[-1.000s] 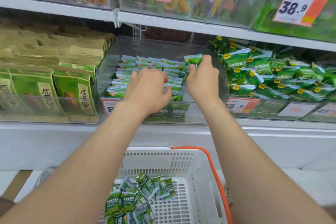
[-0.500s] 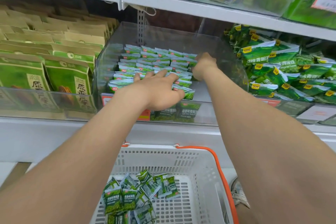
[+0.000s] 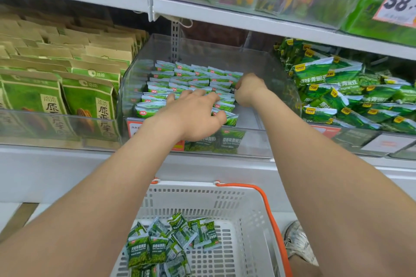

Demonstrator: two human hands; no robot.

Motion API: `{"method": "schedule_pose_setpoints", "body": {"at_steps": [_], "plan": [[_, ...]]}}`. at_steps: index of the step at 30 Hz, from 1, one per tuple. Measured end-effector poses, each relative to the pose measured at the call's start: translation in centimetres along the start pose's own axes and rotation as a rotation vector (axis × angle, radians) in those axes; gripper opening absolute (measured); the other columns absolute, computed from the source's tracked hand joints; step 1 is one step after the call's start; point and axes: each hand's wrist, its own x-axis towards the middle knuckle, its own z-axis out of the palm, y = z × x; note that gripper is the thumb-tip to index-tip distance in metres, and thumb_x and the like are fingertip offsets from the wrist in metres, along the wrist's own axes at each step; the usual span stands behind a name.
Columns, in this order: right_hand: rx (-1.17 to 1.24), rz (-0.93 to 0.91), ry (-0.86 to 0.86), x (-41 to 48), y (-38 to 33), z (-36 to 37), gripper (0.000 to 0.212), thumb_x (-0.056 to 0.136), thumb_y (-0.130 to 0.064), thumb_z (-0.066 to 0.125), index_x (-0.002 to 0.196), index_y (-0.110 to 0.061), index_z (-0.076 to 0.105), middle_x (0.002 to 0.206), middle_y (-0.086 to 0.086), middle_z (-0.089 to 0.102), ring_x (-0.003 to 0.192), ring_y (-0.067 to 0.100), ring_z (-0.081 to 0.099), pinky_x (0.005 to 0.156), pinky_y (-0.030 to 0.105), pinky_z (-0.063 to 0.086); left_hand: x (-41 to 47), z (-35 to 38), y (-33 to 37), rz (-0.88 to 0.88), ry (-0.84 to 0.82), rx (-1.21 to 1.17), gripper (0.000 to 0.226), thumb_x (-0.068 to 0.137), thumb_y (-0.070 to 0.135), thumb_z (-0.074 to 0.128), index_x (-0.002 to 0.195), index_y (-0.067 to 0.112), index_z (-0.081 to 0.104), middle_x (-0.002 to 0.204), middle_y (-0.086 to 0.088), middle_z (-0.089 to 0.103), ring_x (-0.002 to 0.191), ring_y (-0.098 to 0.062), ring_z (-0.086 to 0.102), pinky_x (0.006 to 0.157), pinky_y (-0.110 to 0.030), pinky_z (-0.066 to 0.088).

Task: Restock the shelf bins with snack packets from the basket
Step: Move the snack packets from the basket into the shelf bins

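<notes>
A clear shelf bin holds neat rows of small green snack packets. My left hand lies flat on the front rows, fingers spread and pressing the packets. My right hand reaches into the bin at the right end of the rows, its fingers curled around a packet whose dark edge shows below the knuckles. Below, a white basket with an orange handle holds a loose heap of the same green packets.
Brown-and-green seed bags fill the bin to the left, larger green pea bags the bin to the right. An upper shelf with price tags overhangs. A shoe shows right of the basket.
My right hand carried a packet from above the bin down into the right end of the rows. My left hand flattened out over the front packets. The view moved closer.
</notes>
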Motion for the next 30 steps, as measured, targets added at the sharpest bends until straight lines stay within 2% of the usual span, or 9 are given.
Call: {"method": "schedule_pose_setpoints", "body": {"at_steps": [6,11,15,17,20,23,26,28,30], "plan": [[0.156,-0.211,0.370,-8.1,0.4,-0.9,0.020,0.098,-0.017,0.047,0.102,-0.006,0.063,0.109,0.025,0.066,0.102,0.046,0.062,0.073,0.038,0.041,-1.8,0.2,1.0,0.195,0.340,0.072,0.037,0.104,0.043,0.041,0.133,0.033,0.061,0.139,0.007,0.059,0.133,-0.025,0.048,0.114,-0.047,0.030],[0.369,-0.520,0.841,-14.8,2.0,1.8,0.021,0.096,-0.020,0.047,0.085,-0.010,0.062,0.085,0.010,0.061,0.082,0.035,0.055,0.073,0.047,0.043,-3.8,2.0,2.4,0.330,0.706,0.086,0.015,0.102,0.020,0.057,0.109,0.018,0.069,0.109,-0.002,0.067,0.103,-0.033,0.058,0.087,-0.044,0.040],[0.438,-0.680,0.839,-19.3,5.0,6.5,0.018,0.094,-0.012,0.050,0.077,-0.008,0.057,0.069,0.007,0.053,0.066,0.031,0.049,0.060,0.041,0.035,-6.9,5.7,3.2,0.402,0.924,0.013,0.010,0.099,0.010,0.061,0.096,0.007,0.070,0.091,-0.009,0.063,0.081,-0.034,0.057,0.069,-0.047,0.045],[0.418,-0.617,0.713,-20.5,6.6,9.4,0.018,0.091,-0.017,0.048,0.078,-0.010,0.058,0.065,0.006,0.055,0.061,0.030,0.050,0.054,0.037,0.031,-8.3,8.5,2.7,0.438,0.790,0.026,0.012,0.098,0.013,0.058,0.097,0.010,0.069,0.087,-0.007,0.062,0.076,-0.033,0.060,0.063,-0.045,0.048],[0.286,-0.507,0.255,-21.7,8.7,14.0,0.029,0.087,-0.035,0.039,0.079,-0.018,0.061,0.064,0.006,0.062,0.061,0.031,0.057,0.052,0.034,0.031,-10.4,12.5,0.9,0.367,0.223,0.052,0.021,0.091,0.033,0.052,0.108,0.022,0.059,0.096,0.002,0.069,0.080,-0.030,0.068,0.060,-0.037,0.046],[0.076,-0.448,-0.245,-22.8,10.3,18.6,0.034,0.090,-0.042,0.039,0.079,-0.020,0.061,0.070,0.006,0.063,0.069,0.031,0.060,0.060,0.037,0.047,-12.1,16.1,-0.9,0.280,-0.269,0.166,0.030,0.095,0.044,0.048,0.119,0.028,0.056,0.105,0.001,0.069,0.094,-0.027,0.068,0.072,-0.038,0.052],[-0.127,-0.412,-0.660,-24.1,11.0,22.3,0.022,0.097,-0.027,0.047,0.080,-0.014,0.054,0.078,0.006,0.057,0.077,0.030,0.058,0.069,0.040,0.052,-13.3,20.1,-2.7,0.120,-0.588,0.149,0.041,0.099,0.049,0.053,0.132,0.026,0.060,0.119,-0.003,0.066,0.106,-0.027,0.064,0.086,-0.040,0.055],[-0.322,-0.370,-0.876,-25.4,10.8,24.8,0.022,0.096,-0.008,0.052,0.075,-0.012,0.047,0.080,0.006,0.052,0.072,0.027,0.054,0.064,0.038,0.049,-14.0,22.8,-3.8,0.018,-0.780,0.053,0.035,0.099,0.054,0.053,0.116,0.025,0.062,0.110,-0.005,0.061,0.097,-0.027,0.058,0.084,-0.038,0.050],[-0.400,-0.360,-1.000,-26.7,10.8,27.1,0.009,0.094,-0.002,0.055,0.089,-0.009,0.059,0.093,0.008,0.060,0.076,0.025,0.059,0.070,0.037,0.054,-14.6,24.8,-4.6,-0.028,-0.898,0.016,0.027,0.097,0.054,0.052,0.097,0.027,0.051,0.101,-0.001,0.047,0.087,-0.022,0.043,0.074,-0.036,0.039]]}}
